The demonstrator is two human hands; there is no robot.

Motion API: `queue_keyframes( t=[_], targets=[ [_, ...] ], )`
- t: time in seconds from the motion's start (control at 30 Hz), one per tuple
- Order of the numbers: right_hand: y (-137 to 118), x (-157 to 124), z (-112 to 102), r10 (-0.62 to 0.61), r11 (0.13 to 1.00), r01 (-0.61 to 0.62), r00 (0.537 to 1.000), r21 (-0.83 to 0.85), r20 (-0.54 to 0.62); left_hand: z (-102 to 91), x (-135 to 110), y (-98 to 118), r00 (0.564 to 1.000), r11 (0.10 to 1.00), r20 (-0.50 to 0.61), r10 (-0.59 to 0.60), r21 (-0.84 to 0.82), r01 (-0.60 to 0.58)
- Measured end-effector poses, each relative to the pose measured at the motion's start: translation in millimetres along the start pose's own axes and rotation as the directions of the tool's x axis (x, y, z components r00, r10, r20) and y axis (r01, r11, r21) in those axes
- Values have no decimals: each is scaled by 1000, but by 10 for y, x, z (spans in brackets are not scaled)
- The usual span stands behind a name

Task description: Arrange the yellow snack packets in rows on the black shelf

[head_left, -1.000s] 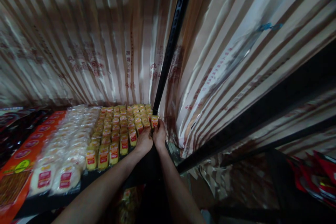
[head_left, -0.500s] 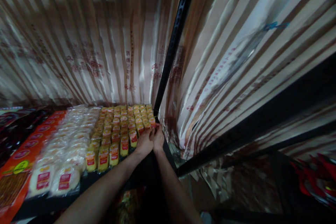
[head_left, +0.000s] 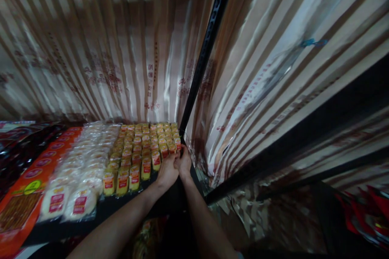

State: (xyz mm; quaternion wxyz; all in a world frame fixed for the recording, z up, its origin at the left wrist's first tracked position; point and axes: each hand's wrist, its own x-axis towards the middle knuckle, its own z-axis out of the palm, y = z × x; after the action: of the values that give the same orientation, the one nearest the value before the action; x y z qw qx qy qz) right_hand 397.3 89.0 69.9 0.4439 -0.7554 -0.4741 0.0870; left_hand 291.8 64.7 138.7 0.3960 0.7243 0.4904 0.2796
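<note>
Both my hands reach to the right end of a shelf, side by side and touching. My left hand [head_left: 167,172] and my right hand [head_left: 183,162] have their fingers curled around the nearest yellow packets [head_left: 142,149], which stand in tight rows with red labels. What exactly each hand grips is hidden by the fingers. The hands are at the front right corner of the yellow rows, just below a black shelf upright [head_left: 206,54].
Left of the yellow packets lie rows of white round packets [head_left: 82,174] and orange flat packs [head_left: 27,188]. Striped foil sheeting [head_left: 273,60] hangs behind and to the right. A dark shelf rail [head_left: 304,137] runs across the right side, with red bags [head_left: 370,210] below.
The view has shifted slightly. My hands stay at the same corner of the yellow rows, drawn a little back toward me and pressed closer together.
</note>
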Motion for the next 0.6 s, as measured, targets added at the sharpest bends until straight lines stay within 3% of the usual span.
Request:
queue_keyframes(
  t=[0.17,0.37,0.5,0.6],
  targets=[
    [-26,-2,-7,-8,1000,9,1000,26,-17,-2,-184,-95,996,998,-85,40,48,-37],
    [-173,-117,-127,19,1000,-18,996,22,-88,-104,-486,-236,989,999,-145,40,-28,-45],
    [-429,-523,-276,-47,986,81,974,149,-221,-223,-950,-477,991,990,-114,64,-116,-77],
    [-653,-1053,-346,-64,934,124,981,336,-183,-341,-1397,-720,998,989,-43,56,-136,-61]
  ],
)
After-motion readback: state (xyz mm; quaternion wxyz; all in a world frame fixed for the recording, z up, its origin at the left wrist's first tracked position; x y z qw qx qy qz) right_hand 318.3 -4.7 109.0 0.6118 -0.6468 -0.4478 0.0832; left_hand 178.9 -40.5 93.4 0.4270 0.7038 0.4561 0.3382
